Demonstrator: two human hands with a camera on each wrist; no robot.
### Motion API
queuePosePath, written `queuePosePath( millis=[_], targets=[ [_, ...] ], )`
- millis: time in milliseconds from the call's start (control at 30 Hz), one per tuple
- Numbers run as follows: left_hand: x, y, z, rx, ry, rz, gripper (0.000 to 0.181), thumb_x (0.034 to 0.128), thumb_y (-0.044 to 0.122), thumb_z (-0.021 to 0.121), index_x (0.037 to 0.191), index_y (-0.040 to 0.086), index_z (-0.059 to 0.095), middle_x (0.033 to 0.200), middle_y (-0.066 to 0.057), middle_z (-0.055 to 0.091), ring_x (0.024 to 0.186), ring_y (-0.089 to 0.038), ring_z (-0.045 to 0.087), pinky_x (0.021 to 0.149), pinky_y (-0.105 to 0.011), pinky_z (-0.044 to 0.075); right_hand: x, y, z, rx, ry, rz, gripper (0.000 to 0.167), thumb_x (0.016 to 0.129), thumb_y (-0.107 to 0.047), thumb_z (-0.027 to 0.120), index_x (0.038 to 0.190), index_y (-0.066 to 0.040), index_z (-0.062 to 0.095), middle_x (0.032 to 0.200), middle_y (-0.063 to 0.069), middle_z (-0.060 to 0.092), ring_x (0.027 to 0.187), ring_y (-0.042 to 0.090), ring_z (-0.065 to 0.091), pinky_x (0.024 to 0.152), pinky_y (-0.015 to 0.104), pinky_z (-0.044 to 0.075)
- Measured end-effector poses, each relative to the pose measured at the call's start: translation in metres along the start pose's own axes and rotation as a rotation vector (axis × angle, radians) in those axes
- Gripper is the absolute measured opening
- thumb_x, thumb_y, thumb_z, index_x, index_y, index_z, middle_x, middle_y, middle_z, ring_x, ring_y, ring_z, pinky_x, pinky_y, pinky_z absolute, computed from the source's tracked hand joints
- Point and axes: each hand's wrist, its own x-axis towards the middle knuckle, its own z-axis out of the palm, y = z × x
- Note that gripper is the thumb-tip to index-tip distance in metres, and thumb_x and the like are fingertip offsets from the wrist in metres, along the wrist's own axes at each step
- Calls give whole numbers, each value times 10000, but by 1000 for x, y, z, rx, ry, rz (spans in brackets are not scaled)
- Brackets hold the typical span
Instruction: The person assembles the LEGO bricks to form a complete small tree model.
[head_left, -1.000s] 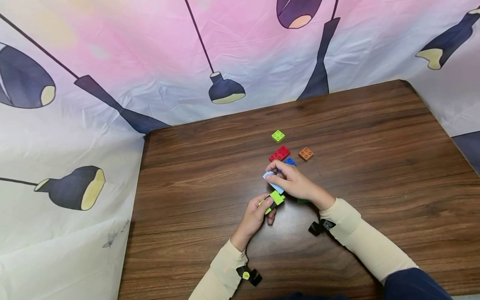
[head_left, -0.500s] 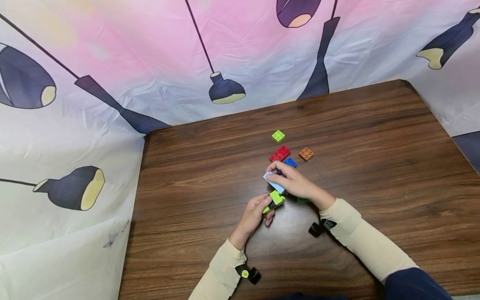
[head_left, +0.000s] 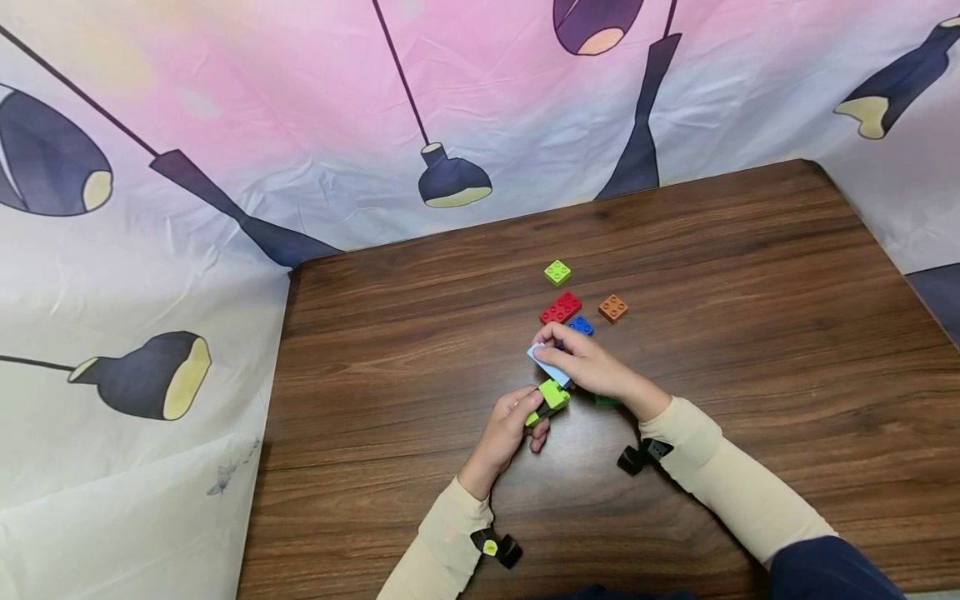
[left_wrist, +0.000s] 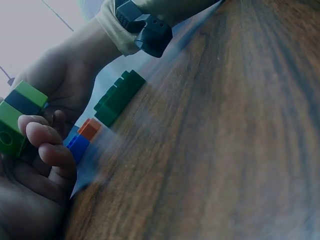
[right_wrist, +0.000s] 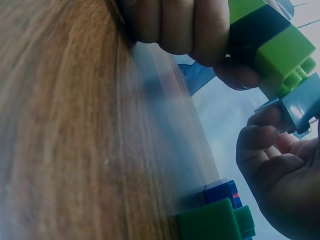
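My left hand [head_left: 504,437] grips a short stack of lime green and black toy building bricks [head_left: 554,394], thumb on top. In my right hand [head_left: 592,365], the thumb and fingers pinch a light blue brick [head_left: 550,365]. From the right wrist view, the light blue brick [right_wrist: 302,102] sits right against the studded lime end of the stack [right_wrist: 285,52]; whether they are locked together I cannot tell. A dark green brick [head_left: 607,400] lies on the table, partly hidden under my right wrist. Beyond the right hand's fingers lies a blue brick [head_left: 581,325], also partly covered.
Loose on the brown wooden table [head_left: 390,400] beyond my hands are a red brick [head_left: 560,307], an orange-brown brick [head_left: 612,308] and a lime brick [head_left: 557,272]. A printed cloth [head_left: 300,125] hangs along the table's far and left edges.
Both hands keep their holds and stay nearly in place. The lime and black stack has turned slightly in my left hand, and the light blue brick has shifted a little.
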Motion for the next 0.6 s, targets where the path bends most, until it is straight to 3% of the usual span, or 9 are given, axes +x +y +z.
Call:
queuePosePath(
  millis=[167,600],
  targets=[
    [1,-1,0,6,3,4,292,1099,199,418,992,-20,579,622,7,462,495,-112,439,505,-218,426,-1,1,2,-53,39,-44,126,1076,-147,571,1149,-51,609,994,69,618,859,197,570,735,288,478],
    [1,-1,1,40,20,12,334,1107,196,404,954,-70,536,621,6,473,491,-117,449,503,-219,433,-1,3,7,-134,85,-124,99,1091,-111,527,1166,-63,571,1016,71,610,865,191,556,750,298,466]
  ],
)
